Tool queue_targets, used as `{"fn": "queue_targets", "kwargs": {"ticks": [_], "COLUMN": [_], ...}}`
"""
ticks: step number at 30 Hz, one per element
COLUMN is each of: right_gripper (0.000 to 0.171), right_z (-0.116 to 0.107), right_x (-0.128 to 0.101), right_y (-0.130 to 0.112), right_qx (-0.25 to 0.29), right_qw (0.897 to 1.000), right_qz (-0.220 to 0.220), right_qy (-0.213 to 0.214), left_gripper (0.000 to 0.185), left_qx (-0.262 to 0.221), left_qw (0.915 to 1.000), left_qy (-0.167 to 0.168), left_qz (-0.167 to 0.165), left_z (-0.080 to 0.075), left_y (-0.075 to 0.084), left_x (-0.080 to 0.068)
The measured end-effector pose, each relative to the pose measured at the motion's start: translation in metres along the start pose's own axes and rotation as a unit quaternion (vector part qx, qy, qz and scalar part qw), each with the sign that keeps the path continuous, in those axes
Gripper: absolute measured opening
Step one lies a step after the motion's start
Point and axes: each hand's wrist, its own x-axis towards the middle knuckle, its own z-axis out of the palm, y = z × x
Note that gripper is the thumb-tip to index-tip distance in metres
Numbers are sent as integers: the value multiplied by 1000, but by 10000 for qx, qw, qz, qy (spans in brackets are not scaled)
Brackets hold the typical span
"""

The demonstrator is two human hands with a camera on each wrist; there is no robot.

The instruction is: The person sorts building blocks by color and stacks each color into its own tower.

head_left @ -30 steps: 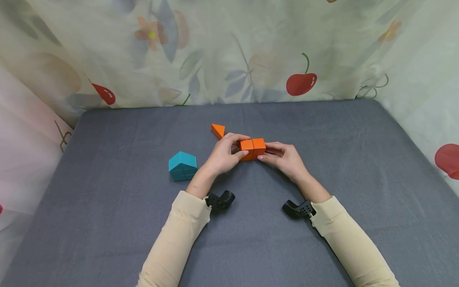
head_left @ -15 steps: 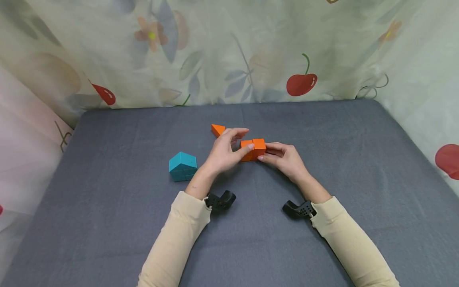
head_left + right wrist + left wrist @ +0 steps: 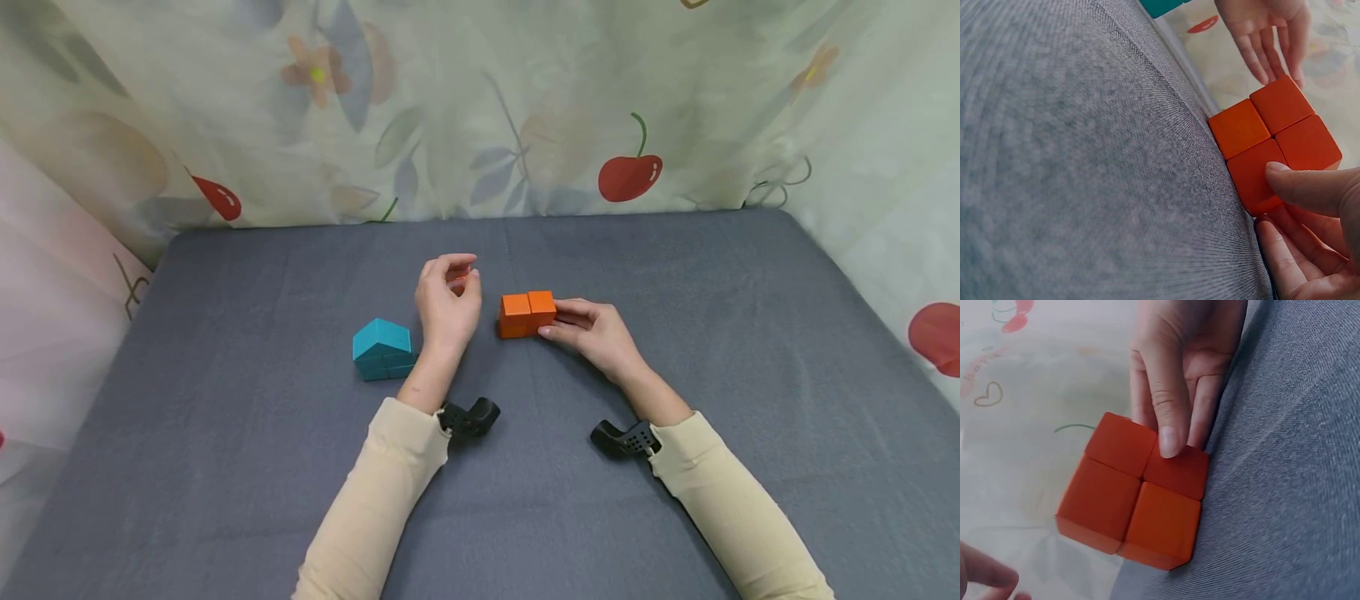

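A block of four orange wooden cubes [image 3: 528, 313], two stacked on two with narrow seams between matte, unmarked faces, is being steadied near the middle of the grey cloth-covered table [image 3: 675, 517]. It is being touched from its 3 o'clock side by the right hand [image 3: 592, 329], whose thumb is being laid on the top edge while the fingers are being pressed, nearly straight, against the side; nothing is being curled round it. In the left wrist view the same cubes [image 3: 1135, 497] are being seen as a two-by-two face with fingertips [image 3: 1168, 440] resting on one cube; in the right wrist view four cube faces [image 3: 1272, 137] are being counted.

At 10 o'clock of the block, the left hand [image 3: 447, 300] is being held apart from it, its fingers being curled over a small orange piece [image 3: 459, 282] that is mostly hidden; whether this piece is being gripped cannot be told.

One teal wooden house-shaped block [image 3: 382, 348] is being left at 9 o'clock of the left hand, just beside the wrist.

No writing or brand is being shown on any block. Cherries and leaves are being displayed on the curtain [image 3: 630, 175] behind.
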Motion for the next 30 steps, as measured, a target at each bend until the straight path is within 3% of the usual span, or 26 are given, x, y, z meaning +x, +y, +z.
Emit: {"fn": "queue_targets", "kwargs": {"ticks": [4, 9, 21, 30], "right_gripper": [47, 48, 48, 48], "right_z": [0, 0, 0, -1], "right_x": [0, 0, 0, 0], "right_y": [0, -1, -1, 0], "right_qx": [9, -39, -79, -97], "right_qw": [10000, 10000, 10000, 9999], "right_qz": [10, 26, -13, -72], "right_qy": [12, 12, 22, 9], "left_gripper": [27, 40, 71, 62], "left_qx": [181, 416, 1115, 1400], "left_qw": [9986, 9949, 9858, 9819], "left_qy": [409, 560, 190, 97], "left_qz": [-287, -722, -1242, -1272], "left_z": [5, 10, 18, 20], "left_y": [-4, -10, -22, -25], "left_x": [2, 7, 15, 15]}}
